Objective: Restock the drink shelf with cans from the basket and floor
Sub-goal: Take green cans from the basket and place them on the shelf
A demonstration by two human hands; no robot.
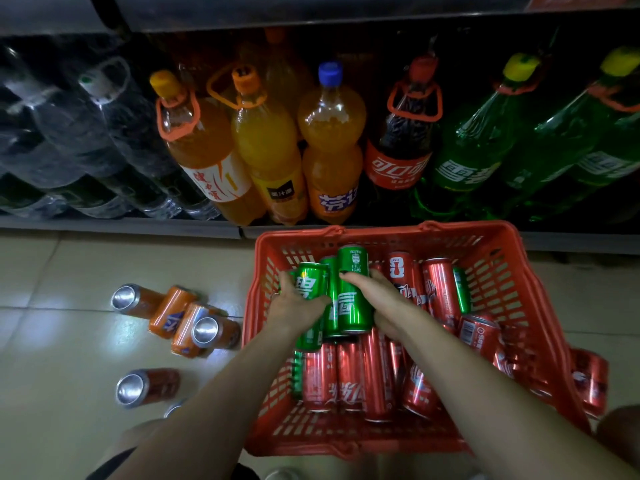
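Both hands are down in the red basket [540,268] now. The left hand [294,303] has its grip curled round one green can [309,277]; the right hand [377,299] wraps the green cans [353,292] beside it. Best to lift straight up, clear of the red cans [349,375], keeping each upright. Orange cans [180,315] wait on the floor [52,306].

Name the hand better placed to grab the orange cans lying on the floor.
Left. The orange cans lie on that side of the basket, nearer the left hand, though both hands already grip green cans.
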